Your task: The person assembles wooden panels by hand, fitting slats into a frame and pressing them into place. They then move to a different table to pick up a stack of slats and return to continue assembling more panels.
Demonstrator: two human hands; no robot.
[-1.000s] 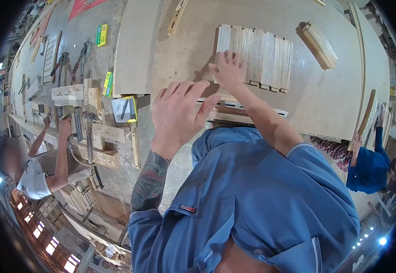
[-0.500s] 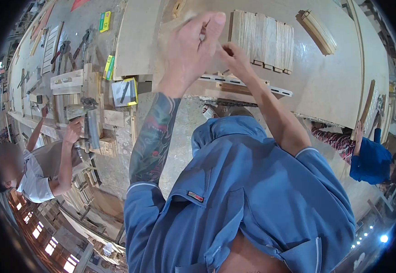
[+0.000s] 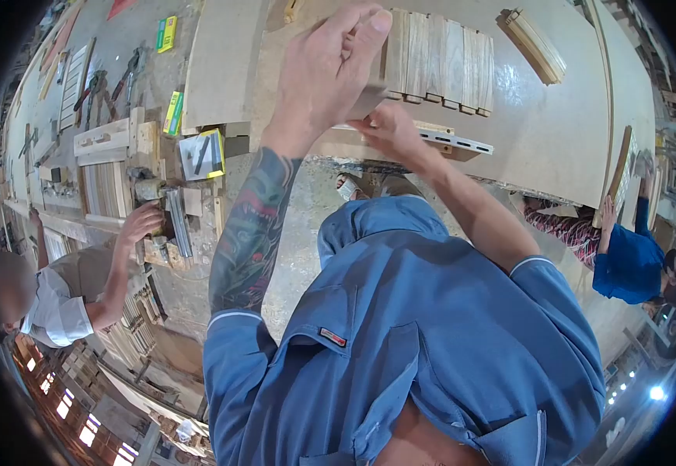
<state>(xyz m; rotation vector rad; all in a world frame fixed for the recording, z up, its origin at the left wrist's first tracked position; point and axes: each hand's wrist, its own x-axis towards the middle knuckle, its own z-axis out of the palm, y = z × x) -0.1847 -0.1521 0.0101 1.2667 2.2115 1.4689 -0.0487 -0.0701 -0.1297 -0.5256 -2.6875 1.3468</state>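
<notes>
My left hand (image 3: 326, 74), at the end of the tattooed forearm, is closed over the table. A short flat wooden piece (image 3: 369, 99) sticks out below its fingers; the rest of it is hidden by the hand. Just below, my right hand (image 3: 394, 130) has its fingers curled together at the lower end of this piece. A slotted metal strip (image 3: 456, 141) lies at the table edge beside my right wrist. Beyond the hands, a row of pale wooden slats (image 3: 439, 62) lies side by side on the table.
A small bundle of wooden strips (image 3: 534, 46) lies at the table's far right. Yellow-green boxes (image 3: 173, 113), pliers (image 3: 127, 74) and wooden parts lie on the left bench. One co-worker (image 3: 66, 299) works at left, another (image 3: 629, 260) at right.
My right hand has moved down and slightly left, toward the table edge. The wooden piece now shows between my hands. The left co-worker's hand has shifted, and the view has moved slightly.
</notes>
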